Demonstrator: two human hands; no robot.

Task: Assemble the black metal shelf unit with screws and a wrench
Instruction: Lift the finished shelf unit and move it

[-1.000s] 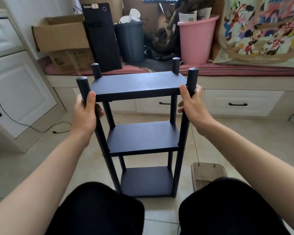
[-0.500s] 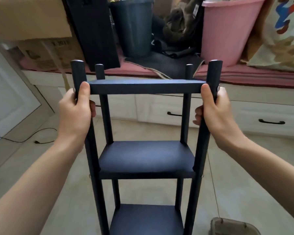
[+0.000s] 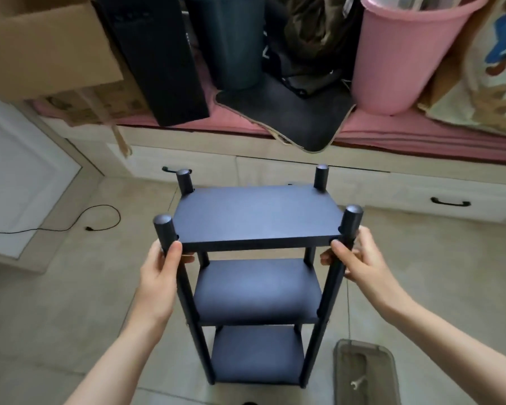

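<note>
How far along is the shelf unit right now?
Done: the shelf unit stands upright with three shelves on four posts. In hand: left hand and right hand grip the front posts. Left: no loose parts visible; a wrench lies in the tray.

Shelf unit (image 3: 257, 217) upright on floor (image 3: 56, 302) — tray (image 3: 364, 372) right, bench (image 3: 421, 133) behind.
</note>
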